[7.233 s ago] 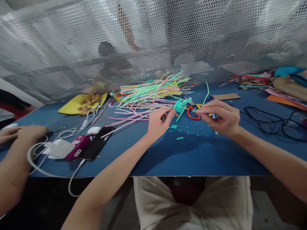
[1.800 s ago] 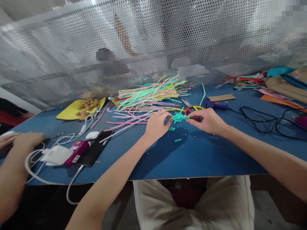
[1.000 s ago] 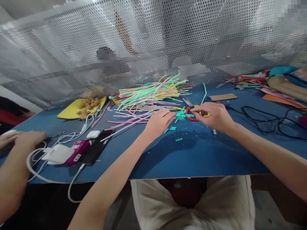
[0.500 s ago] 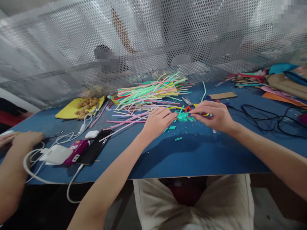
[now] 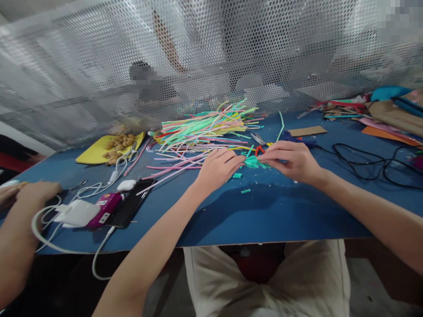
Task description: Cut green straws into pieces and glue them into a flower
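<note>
A small heap of short green straw pieces (image 5: 251, 161) lies on the blue tabletop between my hands. My left hand (image 5: 216, 169) is closed, its bent fingertips against the heap's left side. On the other side, my right hand (image 5: 292, 160) pinches at the heap's right end with thumb and fingers together; what lies inside the pinch is mostly covered. Scissors (image 5: 258, 139) rest just behind, their handles partly hidden by my right hand. More green bits lie nearer me.
Long pastel straws (image 5: 208, 123) are piled against the perforated metal screen (image 5: 198, 53). Leftwards are a phone (image 5: 132, 204), a magenta power adapter (image 5: 105, 209), white cables and another person's arm (image 5: 24, 215). A black cord (image 5: 360, 160) and coloured scraps (image 5: 393, 119) lie right.
My right hand has shifted slightly left, closer against the green heap. My left hand stays nearly where it was.
</note>
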Demonstrator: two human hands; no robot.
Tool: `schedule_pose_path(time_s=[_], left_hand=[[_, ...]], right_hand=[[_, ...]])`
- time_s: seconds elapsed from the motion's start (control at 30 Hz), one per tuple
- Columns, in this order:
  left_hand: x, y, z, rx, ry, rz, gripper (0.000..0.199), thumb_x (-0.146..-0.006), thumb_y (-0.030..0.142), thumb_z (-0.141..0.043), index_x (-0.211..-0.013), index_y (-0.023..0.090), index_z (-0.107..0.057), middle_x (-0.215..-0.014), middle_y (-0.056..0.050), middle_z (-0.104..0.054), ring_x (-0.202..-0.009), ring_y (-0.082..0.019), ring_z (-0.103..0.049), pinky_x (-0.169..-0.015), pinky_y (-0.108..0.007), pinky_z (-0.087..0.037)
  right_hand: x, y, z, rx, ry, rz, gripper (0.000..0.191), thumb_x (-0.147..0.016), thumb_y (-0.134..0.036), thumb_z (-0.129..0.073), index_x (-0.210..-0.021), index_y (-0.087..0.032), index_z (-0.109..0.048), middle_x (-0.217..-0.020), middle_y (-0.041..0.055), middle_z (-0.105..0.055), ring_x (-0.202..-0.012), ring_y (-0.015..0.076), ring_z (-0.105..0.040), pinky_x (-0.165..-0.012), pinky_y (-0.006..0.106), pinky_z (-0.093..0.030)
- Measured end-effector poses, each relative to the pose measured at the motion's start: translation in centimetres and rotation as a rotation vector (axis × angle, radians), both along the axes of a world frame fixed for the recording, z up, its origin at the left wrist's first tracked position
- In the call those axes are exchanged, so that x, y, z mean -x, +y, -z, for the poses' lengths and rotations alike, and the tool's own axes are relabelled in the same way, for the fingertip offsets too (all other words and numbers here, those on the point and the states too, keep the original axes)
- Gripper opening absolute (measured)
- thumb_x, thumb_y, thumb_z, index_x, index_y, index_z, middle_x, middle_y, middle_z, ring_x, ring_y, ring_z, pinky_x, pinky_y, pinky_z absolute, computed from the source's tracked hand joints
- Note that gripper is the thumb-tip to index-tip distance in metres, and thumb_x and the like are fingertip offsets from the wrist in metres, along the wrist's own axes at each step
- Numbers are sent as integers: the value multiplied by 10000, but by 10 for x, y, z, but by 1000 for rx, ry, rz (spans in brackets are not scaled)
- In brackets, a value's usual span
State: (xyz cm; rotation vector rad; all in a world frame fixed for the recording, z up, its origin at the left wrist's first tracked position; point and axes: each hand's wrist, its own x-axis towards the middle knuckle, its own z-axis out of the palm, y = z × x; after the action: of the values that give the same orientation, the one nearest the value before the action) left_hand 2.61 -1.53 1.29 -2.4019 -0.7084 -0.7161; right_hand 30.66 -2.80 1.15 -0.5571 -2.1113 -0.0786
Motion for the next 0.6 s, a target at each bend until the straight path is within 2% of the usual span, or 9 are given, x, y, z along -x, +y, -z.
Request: schedule_pose_path(time_s=[0.1, 0.23, 0.37, 0.5, 0.6], left_hand=[[0, 1, 0, 38, -13, 7, 221, -1046, 339, -538, -1163, 228, -690, -1035, -58, -744, -946, -209, -663, -810, -352, -440], [0, 2, 0, 240, -94, -21, 210, -1018, 346, -570, -1100, 191, -685, -1017, -70, -726, -980, -218, -658, -893, -364, -479], [3, 6, 1, 490, -79, -46, 140, -933, 312, -659, -954, 177, -690, -827, -31, -658, -841, -199, -619, -792, -333, -462], [7, 11, 1, 743, -67, -31, 141, -892, 310, -683, -815, 192, -687, -704, 19, -578, -677, -142, -548, -654, -285, -380], [11, 14, 0, 778, -62, -26, 174, -877, 338, -694, -780, 194, -686, -680, 27, -571, -632, -127, -520, -631, -281, -346]], right_hand=[[1, -2, -2, 25, 45, 34, 177, -949, -201, -676, -1065, -282, -782, -968, 27, -779, -854, 177, -722, -759, 309, -576], [-2, -1, -6, 92, 125, 221, 147, -964, -253, -630, -1003, -270, -771, -862, 24, -744, -657, 152, -617, -633, 317, -513], [-15, 16, -3, 185, 122, 371, 169, -951, -313, -618, -923, -242, -768, -820, 28, -744, -610, 151, -583, -599, 329, -476], [-35, 41, 7, 276, 216, 495, 201, -932, -370, -622, -905, -247, -778, -717, 19, -740, -573, 173, -611, -592, 338, -488], [-50, 55, 13, 341, 228, 553, 213, -923, -397, -613, -895, -266, -778, -703, 29, -740, -627, 215, -672, -655, 372, -539]])
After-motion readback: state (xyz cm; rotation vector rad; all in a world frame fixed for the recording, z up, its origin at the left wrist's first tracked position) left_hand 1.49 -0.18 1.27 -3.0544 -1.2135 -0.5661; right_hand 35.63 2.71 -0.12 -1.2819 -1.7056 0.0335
